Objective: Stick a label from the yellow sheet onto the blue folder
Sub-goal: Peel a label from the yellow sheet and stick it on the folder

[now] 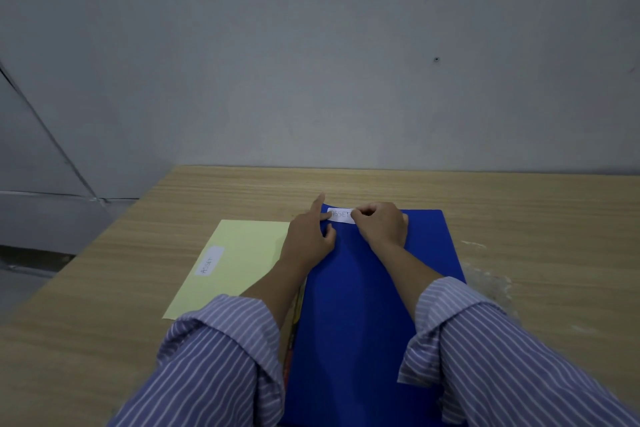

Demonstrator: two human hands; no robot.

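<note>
**Desk:** Where do your hands sit in this one?

**Caption writer:** Both are at the far end of the blue folder (374, 295), just above mid-frame. Your left hand (309, 236) has its index finger stretched out, the tip at the left end of the white label (341, 215), the other fingers loosely curled and gripping nothing. Your right hand (381, 224) is curled over the label's right end, fingers pressing down; whether they pinch its edge cannot be told.

**Desk:** And the label itself?

**Caption writer:** It lies across the folder's top left corner, handwriting partly showing between your hands.

**Desk:** The sheet?

**Caption writer:** The yellow sheet (239, 260) lies flat on the wooden table (536, 218), left of centre, touching the folder's left side. A second white label (209, 261) sits on it, near its left edge. Striped sleeves (221, 357) fill the bottom of the frame.
</note>
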